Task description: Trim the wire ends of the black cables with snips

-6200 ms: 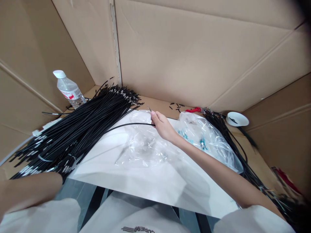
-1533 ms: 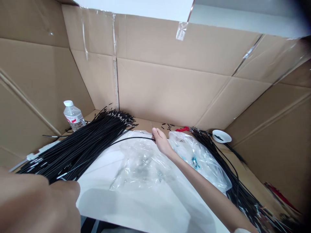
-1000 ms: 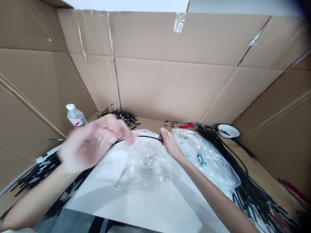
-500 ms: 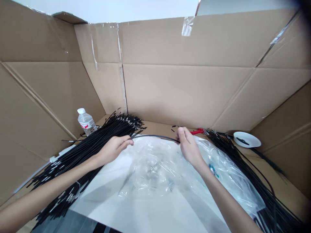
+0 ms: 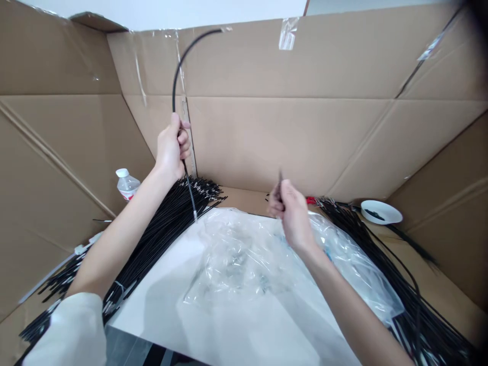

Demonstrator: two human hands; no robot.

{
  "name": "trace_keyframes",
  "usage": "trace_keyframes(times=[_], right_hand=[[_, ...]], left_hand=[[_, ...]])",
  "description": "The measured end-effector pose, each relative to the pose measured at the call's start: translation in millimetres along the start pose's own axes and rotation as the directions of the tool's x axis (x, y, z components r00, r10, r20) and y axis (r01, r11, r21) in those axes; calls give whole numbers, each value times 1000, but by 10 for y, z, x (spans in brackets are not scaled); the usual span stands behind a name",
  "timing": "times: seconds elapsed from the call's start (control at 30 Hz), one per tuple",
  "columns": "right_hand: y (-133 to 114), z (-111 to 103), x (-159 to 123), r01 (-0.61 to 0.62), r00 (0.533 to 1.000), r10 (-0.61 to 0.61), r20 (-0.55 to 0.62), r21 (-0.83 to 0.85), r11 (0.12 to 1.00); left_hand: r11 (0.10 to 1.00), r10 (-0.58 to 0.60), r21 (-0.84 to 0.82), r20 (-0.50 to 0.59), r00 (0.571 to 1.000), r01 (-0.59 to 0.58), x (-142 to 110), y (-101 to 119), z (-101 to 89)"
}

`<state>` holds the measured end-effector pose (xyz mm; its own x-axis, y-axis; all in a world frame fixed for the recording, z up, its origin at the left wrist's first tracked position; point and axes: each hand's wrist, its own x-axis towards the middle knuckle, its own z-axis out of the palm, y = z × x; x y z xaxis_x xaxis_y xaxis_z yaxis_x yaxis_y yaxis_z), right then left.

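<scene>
Raised in front of the back cardboard wall, my left hand [image 5: 175, 145] is wrapped round a black cable [image 5: 176, 84]. The cable arcs up and to the right above the fist, and its lower end, with a pale tip, hangs below. My right hand [image 5: 287, 206] is closed over the plastic sheet's far edge. A short dark thin piece [image 5: 281, 178] pokes up from its fingers, blurred, so its kind is unclear. Beneath my left arm lies a thick bundle of black cables [image 5: 168, 213] with pale ends.
Clear plastic bags [image 5: 236, 259] lie on a white sheet [image 5: 168, 295]. A second cable bundle [image 5: 377, 254] runs down the right side, near a white bowl [image 5: 381, 211] holding small dark pieces. A water bottle [image 5: 127, 184] stands at left. Cardboard walls [image 5: 290, 137] surround the work surface.
My left hand has risen up and away with the cable, which previously stretched between both hands. The cable has left my right hand, which stays near the same spot, slightly higher.
</scene>
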<state>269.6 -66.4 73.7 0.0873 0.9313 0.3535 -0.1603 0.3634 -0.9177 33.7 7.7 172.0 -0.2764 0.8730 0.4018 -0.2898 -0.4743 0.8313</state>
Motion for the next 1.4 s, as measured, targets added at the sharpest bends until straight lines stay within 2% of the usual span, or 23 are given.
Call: trace_keyframes(times=[0.07, 0.17, 0.33, 0.43, 0.5, 0.67, 0.77, 0.9, 0.97, 1.0, 1.03, 1.07, 1.1, 1.13, 1.17, 1.23, 1.27, 1.3, 1.33, 1.4], right_hand=[[78, 81, -41, -129, 989, 126, 72, 33, 991], [224, 101, -73, -216, 970, 222, 96, -65, 974], [500, -69, -107, -213, 967, 240, 84, -245, 946], [592, -152, -126, -237, 964, 256, 75, -202, 950], [609, -172, -130, -241, 968, 248, 40, -139, 961], [576, -160, -103, -179, 983, 178, -50, -26, 984], [567, -153, -71, -135, 988, 133, -82, -22, 991], [594, -135, -30, -137, 983, 132, -131, -31, 990], [606, -113, -17, -104, 981, 98, -170, -28, 994], [606, -97, -14, -79, 979, 73, -191, -25, 997], [600, -77, -15, -53, 976, 47, -213, -23, 998], [590, -55, -18, -31, 972, 25, -232, -21, 999], [577, -31, -24, -17, 969, 12, -247, -19, 1000], [562, -6, -33, -10, 966, 5, -260, -17, 1000], [548, 19, -43, -6, 963, 1, -270, -17, 1000], [528, 64, -65, 4, 958, -9, -286, -16, 1000], [525, 83, -76, 12, 957, -14, -290, -7, 1000], [525, 98, -87, 23, 956, -19, -293, 9, 1000], [528, 110, -97, 33, 956, -22, -294, 34, 999], [532, 126, -115, 42, 958, -13, -285, 95, 995]], left_hand=[[993, -6, -118, -123, 992, -9, 26, -110, 182], [973, -37, -228, -288, 957, -31, -46, -373, 295], [932, -189, -358, -358, 914, 52, -301, -695, 178], [890, -280, -449, -398, 873, 80, -455, -747, 86], [882, -305, -461, -407, 861, 95, -546, -760, 36], [873, -380, -448, -375, 845, 194, -771, -830, -127], [887, -412, -375, -382, 827, 269, -948, -916, -280], [886, -460, -243, -355, 814, 396, -1215, -1034, -536], [845, -530, -67, -235, 815, 530, -1322, -1038, -669], [789, -598, 86, -116, 793, 608, -1360, -1012, -726], [710, -678, 283, 27, 735, 645, -1387, -961, -771], [632, -745, 481, 161, 647, 608, -1401, -886, -797], [583, -781, 636, 268, 564, 506, -1404, -790, -800], [579, -775, 726, 348, 527, 371, -1397, -678, -775], [609, -726, 758, 415, 548, 233, -1380, -558, -720], [681, -514, 731, 514, 687, -38, -1329, -338, -530], [691, -392, 703, 559, 731, -167, -1297, -257, -408], [666, -262, 680, 598, 758, -306, -1264, -204, -279], [612, -152, 665, 630, 762, -428, -1231, -183, -154], [467, -11, 643, 691, 723, -607, -1170, -221, 58]])
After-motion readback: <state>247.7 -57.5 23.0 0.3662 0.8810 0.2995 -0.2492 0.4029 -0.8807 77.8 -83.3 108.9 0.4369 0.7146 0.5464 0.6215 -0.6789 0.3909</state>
